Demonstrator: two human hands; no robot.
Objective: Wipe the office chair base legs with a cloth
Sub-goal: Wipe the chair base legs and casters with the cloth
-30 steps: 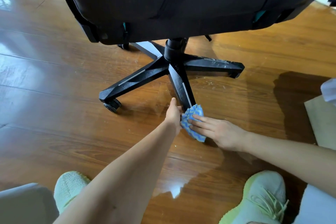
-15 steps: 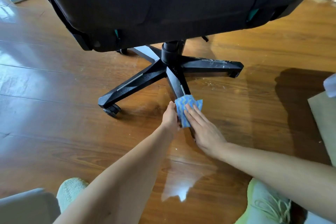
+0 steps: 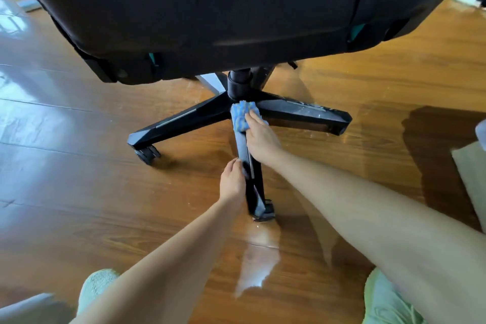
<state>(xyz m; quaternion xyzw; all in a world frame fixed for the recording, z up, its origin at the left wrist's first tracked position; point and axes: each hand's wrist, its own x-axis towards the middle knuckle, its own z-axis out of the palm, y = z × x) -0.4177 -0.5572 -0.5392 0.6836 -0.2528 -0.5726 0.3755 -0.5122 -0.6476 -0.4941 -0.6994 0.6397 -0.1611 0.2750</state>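
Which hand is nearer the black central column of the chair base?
Right. The right hand presses the blue cloth at the foot of the black central column; the left hand holds the near black plastic leg about midway down.

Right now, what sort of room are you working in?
Likely a room in a home or small office: glossy wood-plank floor, and a black office chair on a castored star base.

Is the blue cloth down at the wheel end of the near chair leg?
No, the right hand presses the cloth on that leg up by the hub.
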